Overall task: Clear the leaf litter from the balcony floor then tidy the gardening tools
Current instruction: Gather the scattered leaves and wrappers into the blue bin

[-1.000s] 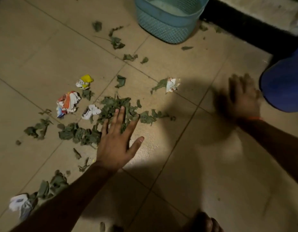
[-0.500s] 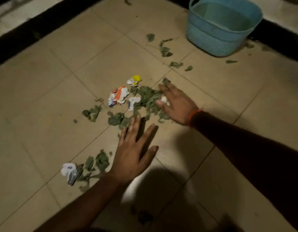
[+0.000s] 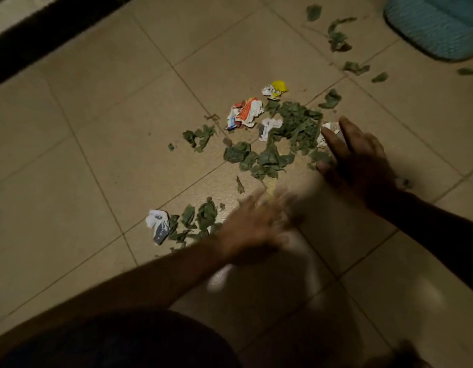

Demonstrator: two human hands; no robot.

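Green leaf scraps (image 3: 288, 134) lie heaped on the beige tiled floor (image 3: 124, 128), mixed with crumpled paper: an orange and white wad (image 3: 244, 114), a yellow one (image 3: 275, 88) and a small white one (image 3: 268, 126). My right hand (image 3: 357, 158) lies flat with straight fingers against the heap's right edge, touching a white scrap (image 3: 329, 128). My left hand (image 3: 256, 224), blurred by motion, is spread flat just below the heap. Beside it sit more leaves (image 3: 201, 217) and a white and grey wrapper (image 3: 158, 225).
A blue plastic basket (image 3: 439, 25) stands at the top right, with stray leaves (image 3: 337, 38) trailing toward it. A dark strip (image 3: 31, 49) borders the floor at the upper left. My dark clothing fills the bottom edge.
My right hand swung in from the far right and now lies against the heap. My left hand has pulled back toward me, away from the leaves. The camera has shifted left.
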